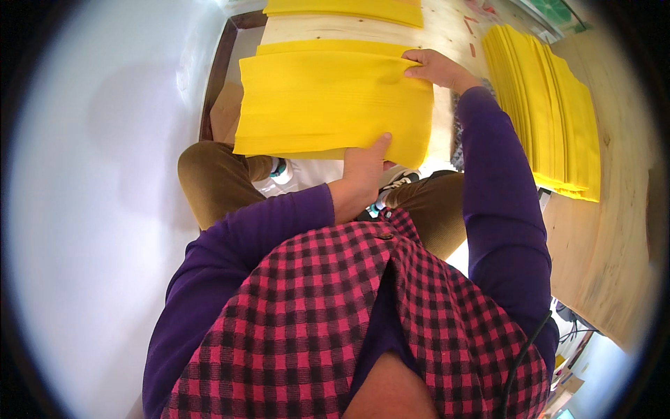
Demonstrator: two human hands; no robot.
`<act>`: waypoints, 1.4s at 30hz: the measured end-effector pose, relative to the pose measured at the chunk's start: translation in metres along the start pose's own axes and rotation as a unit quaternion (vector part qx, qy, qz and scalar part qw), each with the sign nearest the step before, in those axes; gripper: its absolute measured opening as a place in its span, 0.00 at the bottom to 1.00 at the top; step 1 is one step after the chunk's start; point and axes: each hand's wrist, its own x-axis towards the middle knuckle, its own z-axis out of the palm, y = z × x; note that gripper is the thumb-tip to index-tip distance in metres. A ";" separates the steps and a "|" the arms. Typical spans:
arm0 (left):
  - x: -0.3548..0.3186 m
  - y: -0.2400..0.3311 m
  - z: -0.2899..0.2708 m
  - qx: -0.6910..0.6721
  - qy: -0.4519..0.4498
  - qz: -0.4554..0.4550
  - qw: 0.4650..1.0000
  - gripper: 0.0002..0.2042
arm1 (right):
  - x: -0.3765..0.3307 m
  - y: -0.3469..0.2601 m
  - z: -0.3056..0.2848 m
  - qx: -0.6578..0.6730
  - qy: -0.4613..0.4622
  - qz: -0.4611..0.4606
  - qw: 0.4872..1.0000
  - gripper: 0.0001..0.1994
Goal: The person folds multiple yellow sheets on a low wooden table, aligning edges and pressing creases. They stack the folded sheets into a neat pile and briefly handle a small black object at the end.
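Observation:
A flat stack of yellow fabric sheets (pixel 321 98) lies in front of me, its near edge reaching past the wooden table's edge. My left hand (pixel 366 164) is closed on that near edge, thumb on top and the other fingers mostly hidden underneath. At the far right corner, my right hand (pixel 434 68) pinches the sheets between thumb and fingers. The top sheet looks slightly dented between the two hands. How many sheets each hand grips is hidden.
To the right stands a thick fanned pile of yellow sheets (pixel 548 115) on a wooden surface (pixel 593 258). Another yellow pile (pixel 349 10) lies at the far edge of view. A white wall (pixel 105 209) runs along my left. My knees are below the table edge.

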 end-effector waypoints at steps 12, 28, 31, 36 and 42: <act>0.020 -0.014 -0.010 -0.013 0.015 -0.080 0.997 0.14 | -0.014 -0.021 0.040 -0.301 0.161 -0.135 0.930 0.26; 0.022 -0.011 -0.012 0.007 0.019 -0.092 0.996 0.14 | -0.006 -0.047 0.094 -0.499 0.195 -0.129 0.834 0.19; 0.021 -0.009 -0.013 0.007 0.012 -0.094 0.995 0.14 | 0.004 -0.045 0.083 -0.483 0.205 -0.112 0.844 0.18; 0.018 -0.008 -0.015 0.005 0.000 -0.095 0.995 0.14 | 0.036 -0.054 0.043 -0.435 0.250 -0.012 0.865 0.16; 0.019 -0.008 -0.016 -0.001 -0.010 -0.103 0.995 0.14 | 0.036 -0.061 -0.008 -0.387 0.411 -0.041 0.825 0.21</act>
